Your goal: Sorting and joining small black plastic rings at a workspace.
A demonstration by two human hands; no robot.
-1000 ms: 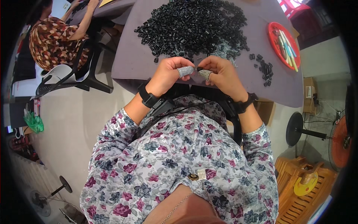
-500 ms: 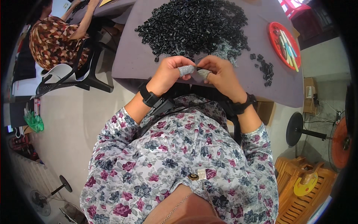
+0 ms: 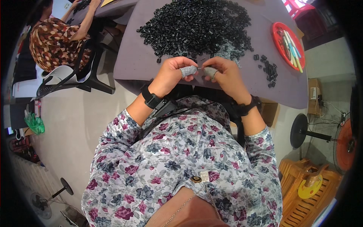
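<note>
Above the table's near edge, my left hand (image 3: 171, 75) and my right hand (image 3: 228, 77) face each other with their fingers pinched. Thumbs on both wear grey fabric covers. A thin, pin-like piece (image 3: 200, 68) shows in the narrow gap between the fingertips; which hand grips it is too small to tell. Whatever else sits inside either pinch is hidden. Just beyond my hands lies a large heap of small black plastic pieces (image 3: 193, 28). Small clear or pale grey slivers (image 3: 229, 51) are gathered along its near right side.
A red round tray (image 3: 275, 43) holding several pen-like tools stands at the table's right, near a small group of black pieces (image 3: 270, 72). At left, another person (image 3: 60, 41) sits on a black chair (image 3: 100, 72). An orange plastic chair (image 3: 302, 196) and a fan (image 3: 344, 145) are at right.
My right fingertips have drawn slightly right, away from my left ones. The dark bit seen at the right fingertips before is less visible, and a thin piece now shows in the gap.
</note>
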